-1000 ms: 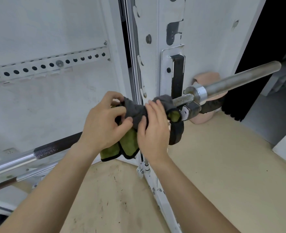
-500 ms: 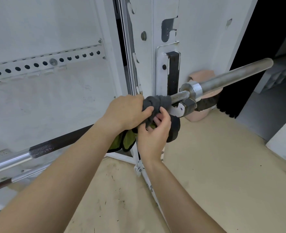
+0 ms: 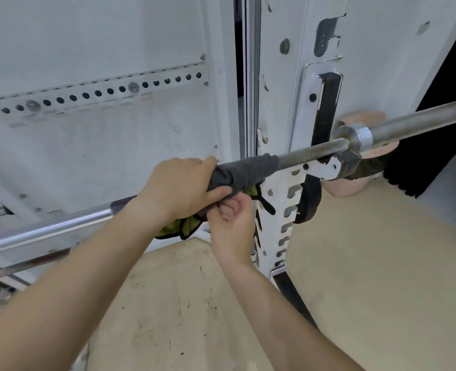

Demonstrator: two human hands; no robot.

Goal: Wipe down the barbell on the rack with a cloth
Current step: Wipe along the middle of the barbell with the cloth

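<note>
Nearest the camera, the right hand (image 3: 229, 223) comes up from below with its fingers curled in. The fingertips pinch the hanging lower edge of a dark grey cloth with a yellow-green underside (image 3: 245, 170). Just above and left of those fingers, the left hand (image 3: 178, 188) wraps over the top of the cloth. Its fingers bend round the far side and its thumb lies along the underside, so the cloth is clamped round the long steel barbell (image 3: 309, 153).

The cloth sleeves the bar from the left hand's knuckles out to the right of both hands, and yellow-green folds hang below the left wrist. To the left of the fingers the shaft shows a dark knurled stretch, then bright polished metal. To their right the bare shaft runs to a silver collar (image 3: 360, 137) and rests in a white hook (image 3: 326, 168) on the white slotted rack upright (image 3: 283, 199). A black strap loop (image 3: 309, 202) hangs beside that upright. Beyond the fingers, a white perforated rail (image 3: 101, 92) crosses the wall, and a beige floor (image 3: 355, 263) lies below.
</note>
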